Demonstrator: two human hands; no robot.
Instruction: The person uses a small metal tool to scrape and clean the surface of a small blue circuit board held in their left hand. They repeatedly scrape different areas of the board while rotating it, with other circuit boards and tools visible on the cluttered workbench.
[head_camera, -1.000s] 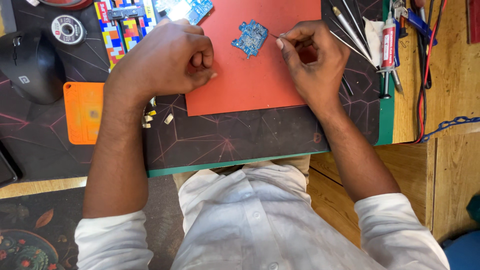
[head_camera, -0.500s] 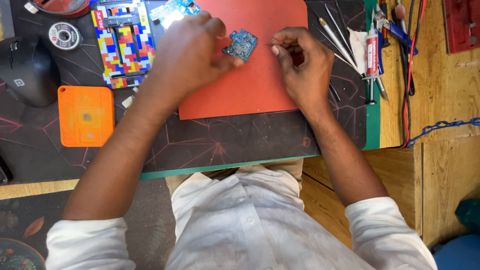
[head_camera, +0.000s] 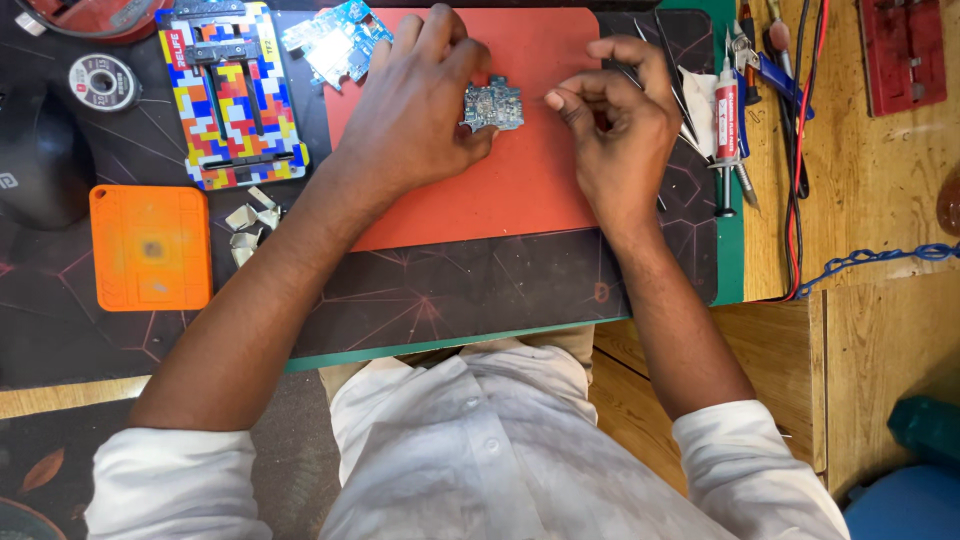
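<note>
Right, the small circuit board (head_camera: 492, 105) sits on the red mat (head_camera: 500, 200), pinned at its left edge under the left hand's (head_camera: 415, 110) fingertips, fingers closed down onto it. Just to the board's right, the right hand (head_camera: 620, 125) hovers with thumb and forefinger pinched narrow; whether anything is between them, I cannot tell. Beyond that hand lie tweezers (head_camera: 672, 70) and a syringe tube (head_camera: 727, 110); left of the grip, a colourful board holder (head_camera: 232, 95).

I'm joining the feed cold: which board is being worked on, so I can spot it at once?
Find the red mat at top centre. The small circuit board lies there under the left hand. It is dark and squarish, unlike the paler blue board off the mat's corner.
</note>
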